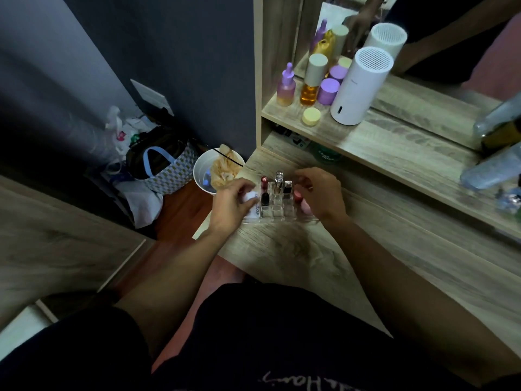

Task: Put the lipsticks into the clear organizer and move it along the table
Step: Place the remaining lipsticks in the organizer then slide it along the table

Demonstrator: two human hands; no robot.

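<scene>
The clear organizer (277,213) stands near the left end of the wooden table (324,258). Several lipsticks stand upright in its slots: a dark red one (264,185), a silver-topped one (278,179) and a black one (287,188). My left hand (232,204) grips the organizer's left side, over a white item with printed letters. My right hand (320,193) curls around the right side, next to a pink and red item (302,203). Both hands touch the organizer.
A raised shelf (394,142) behind holds a white cylinder device (359,86), purple bottles (286,86), an amber bottle and jars before a mirror. Clear bottles (490,165) lie at the right. A white bin (217,170) and a bag (166,167) sit on the floor left.
</scene>
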